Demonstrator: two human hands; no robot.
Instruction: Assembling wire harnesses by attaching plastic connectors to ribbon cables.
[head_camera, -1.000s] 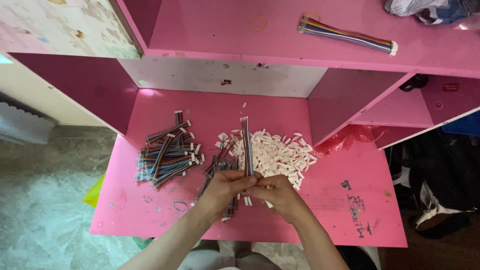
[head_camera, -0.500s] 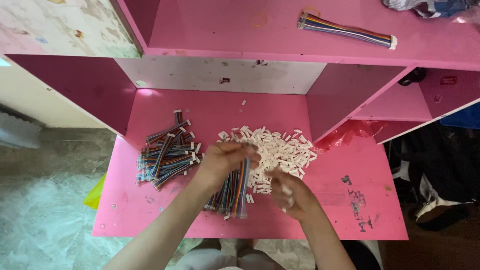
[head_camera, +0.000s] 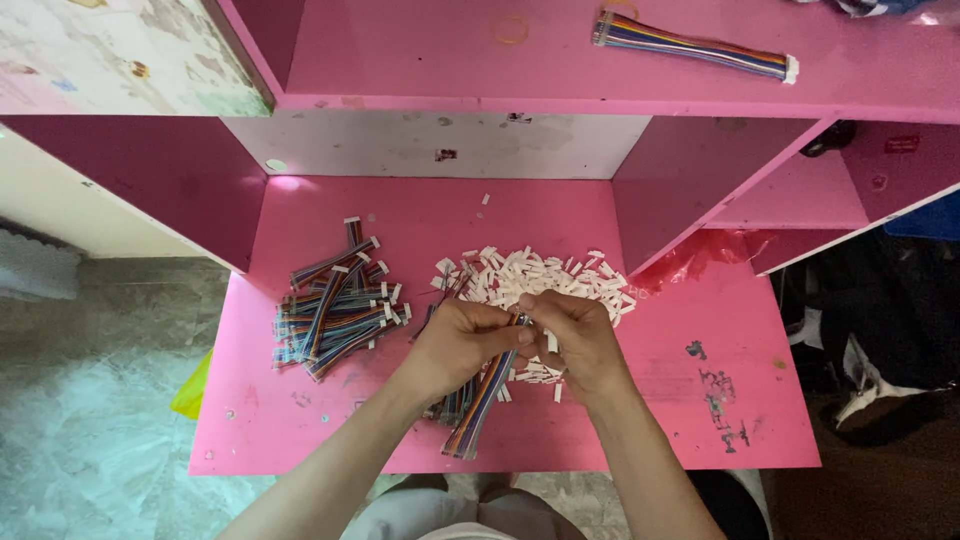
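My left hand (head_camera: 455, 345) grips the top end of a flat multicoloured ribbon cable (head_camera: 480, 405) that hangs down toward me over the pink desk (head_camera: 700, 420). My right hand (head_camera: 580, 335) meets it at the cable's end, fingers pinched together there; a small white connector seems to sit between the fingertips, mostly hidden. Just beyond both hands lies a heap of small white plastic connectors (head_camera: 530, 275). A few more cables lie under my left wrist.
A pile of finished ribbon cables with white ends (head_camera: 335, 305) lies at the desk's left. Another long ribbon cable (head_camera: 690, 45) rests on the upper shelf. Pink side walls (head_camera: 670, 190) box in the desk; a yellow object (head_camera: 195, 385) sits on the floor at the left.
My left hand dipped toward the cables near the heap while my right hand reached into the connectors; now both hands are joined again at a cable's end in front of the heap.
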